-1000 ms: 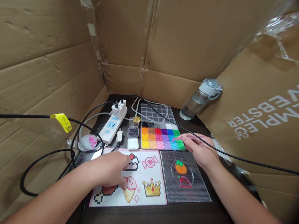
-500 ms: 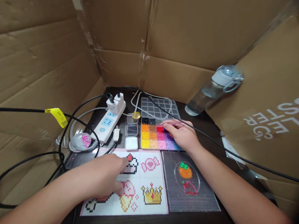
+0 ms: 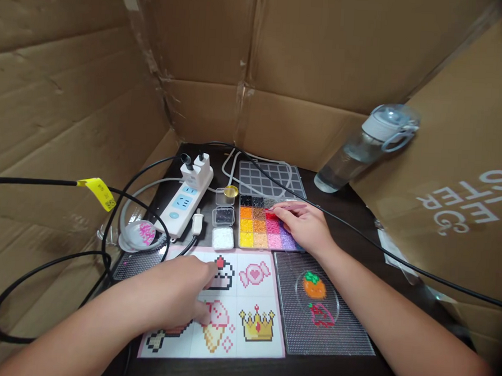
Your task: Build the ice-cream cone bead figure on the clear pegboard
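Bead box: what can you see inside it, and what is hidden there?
Inside the bead box are beads sorted by colour: black, orange, yellow, brown, pink and purple among them. The right hand covers much of the right side; what lies behind it cannot be seen.

Soft, dim light; right edge darkened; wide-angle stretch; small glare on bottle lid (image 3: pixel 391 118).

Craft desk (image 3: pixel 308 372) w/ bead tray (image 3: pixel 254 248), cardbd walls (image 3: pixel 300 50).
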Motion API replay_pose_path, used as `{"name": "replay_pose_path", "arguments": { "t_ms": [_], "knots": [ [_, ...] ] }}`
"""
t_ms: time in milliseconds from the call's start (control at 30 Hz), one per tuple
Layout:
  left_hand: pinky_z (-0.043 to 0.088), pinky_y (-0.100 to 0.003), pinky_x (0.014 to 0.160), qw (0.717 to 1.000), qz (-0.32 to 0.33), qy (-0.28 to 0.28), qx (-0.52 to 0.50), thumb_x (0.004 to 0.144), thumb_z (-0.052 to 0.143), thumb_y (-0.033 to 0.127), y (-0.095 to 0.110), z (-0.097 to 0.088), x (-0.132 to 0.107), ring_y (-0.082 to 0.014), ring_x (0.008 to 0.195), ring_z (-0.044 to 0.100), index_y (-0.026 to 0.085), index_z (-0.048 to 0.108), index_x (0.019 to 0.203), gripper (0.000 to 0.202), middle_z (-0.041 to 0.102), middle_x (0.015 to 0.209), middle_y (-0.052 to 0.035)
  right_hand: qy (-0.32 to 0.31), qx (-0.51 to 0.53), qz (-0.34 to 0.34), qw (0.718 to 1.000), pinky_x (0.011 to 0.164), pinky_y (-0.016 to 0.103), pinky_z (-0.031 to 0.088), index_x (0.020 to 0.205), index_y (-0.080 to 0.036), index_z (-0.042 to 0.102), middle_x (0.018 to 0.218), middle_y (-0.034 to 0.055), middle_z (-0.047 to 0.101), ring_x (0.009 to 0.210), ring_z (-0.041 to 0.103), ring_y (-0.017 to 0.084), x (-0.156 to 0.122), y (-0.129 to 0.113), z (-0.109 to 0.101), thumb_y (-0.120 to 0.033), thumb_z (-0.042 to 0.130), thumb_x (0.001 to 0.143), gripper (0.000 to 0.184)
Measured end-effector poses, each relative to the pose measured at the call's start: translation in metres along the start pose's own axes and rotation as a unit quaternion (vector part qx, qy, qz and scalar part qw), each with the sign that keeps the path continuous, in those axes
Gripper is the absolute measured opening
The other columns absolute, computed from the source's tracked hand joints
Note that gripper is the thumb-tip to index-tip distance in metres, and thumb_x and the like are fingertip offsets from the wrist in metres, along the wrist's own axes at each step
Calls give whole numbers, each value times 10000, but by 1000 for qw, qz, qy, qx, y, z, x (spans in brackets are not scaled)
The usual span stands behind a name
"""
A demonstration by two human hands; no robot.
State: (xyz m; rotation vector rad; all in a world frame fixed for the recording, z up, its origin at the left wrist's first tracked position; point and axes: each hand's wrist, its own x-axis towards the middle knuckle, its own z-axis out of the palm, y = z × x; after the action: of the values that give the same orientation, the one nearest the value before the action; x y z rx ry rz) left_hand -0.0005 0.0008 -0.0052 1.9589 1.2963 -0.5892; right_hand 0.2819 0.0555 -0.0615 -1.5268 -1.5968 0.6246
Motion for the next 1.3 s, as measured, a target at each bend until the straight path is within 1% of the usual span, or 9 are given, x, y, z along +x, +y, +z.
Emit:
{"name": "replay_pose_path", "arguments": {
  "t_ms": [167, 367, 500, 767, 900, 1000, 1133, 1167, 1300],
  "knots": [
    [392, -322, 604, 1000, -1, 6, 0, 686, 749, 417, -1, 1, -1, -302, 866, 715, 254, 686, 991, 352, 755, 968, -90, -3, 1, 8, 1000, 841, 382, 594, 766, -254, 824, 891, 57, 813, 864, 757, 220, 0, -2, 0, -406, 733, 824, 186],
    [383, -312, 565, 1000, 5, -1, -12, 701, 732, 382, 1, 0, -3, -236, 658, 692, 248, 669, 964, 302, 728, 776, -36, -6, 9, 18, 1000, 831, 367, 585, 774, -252, 824, 903, 51, 816, 844, 750, 210, 0, -2, 0, -416, 707, 847, 214],
    [377, -307, 558, 1000, 8, 4, -9, 701, 738, 385, 2, 0, -2, -244, 693, 703, 248, 669, 965, 306, 731, 797, -42, -7, -1, 6, 1000, 835, 377, 588, 768, -250, 823, 893, 55, 813, 855, 751, 217, 0, -1, -1, -408, 724, 834, 198],
    [371, -317, 578, 1000, 13, 8, -1, 694, 733, 393, 0, 1, -1, -268, 769, 706, 248, 666, 963, 313, 742, 883, -68, -10, -11, 12, 1000, 873, 409, 582, 756, -263, 825, 897, 53, 813, 881, 754, 230, 0, -4, -1, -402, 710, 843, 201],
    [374, -317, 567, 1000, 6, -9, -12, 713, 728, 379, 1, 0, -2, -238, 651, 685, 243, 659, 1002, 327, 731, 791, -42, -6, -8, 22, 1000, 916, 409, 564, 730, -270, 818, 903, 42, 812, 895, 748, 224, -1, -6, -1, -392, 701, 850, 207],
    [378, -317, 571, 1000, 3, -18, -16, 733, 722, 376, 3, -1, -4, -234, 634, 681, 244, 660, 1027, 328, 727, 762, -31, 2, 34, 46, 998, 780, 354, 568, 746, -245, 815, 857, 46, 805, 821, 730, 207, -3, -5, -1, -418, 704, 842, 226],
    [391, -315, 599, 1000, 6, 4, -4, 709, 752, 387, 2, -2, -4, -284, 837, 717, 245, 680, 1015, 345, 757, 958, -84, 24, 101, 100, 990, 545, 272, 471, 770, -207, 812, 809, 63, 792, 652, 653, 159, -4, -5, -1, -502, 764, 771, 299],
    [392, -313, 598, 1000, 4, 3, -6, 703, 757, 382, 2, -1, -4, -284, 846, 718, 245, 683, 1015, 349, 757, 960, -84, 23, 117, 113, 986, 510, 259, 440, 768, -198, 812, 805, 70, 791, 609, 622, 141, -5, -6, -1, -523, 785, 744, 327],
    [370, -302, 555, 1000, 1, -6, -17, 699, 754, 370, 1, -1, -4, -271, 789, 714, 246, 676, 1011, 344, 750, 837, -55, 19, 198, 166, 966, 433, 227, 348, 772, -163, 811, 829, 107, 795, 506, 501, 82, -4, -13, -5, -544, 867, 643, 406]
  ]
}}
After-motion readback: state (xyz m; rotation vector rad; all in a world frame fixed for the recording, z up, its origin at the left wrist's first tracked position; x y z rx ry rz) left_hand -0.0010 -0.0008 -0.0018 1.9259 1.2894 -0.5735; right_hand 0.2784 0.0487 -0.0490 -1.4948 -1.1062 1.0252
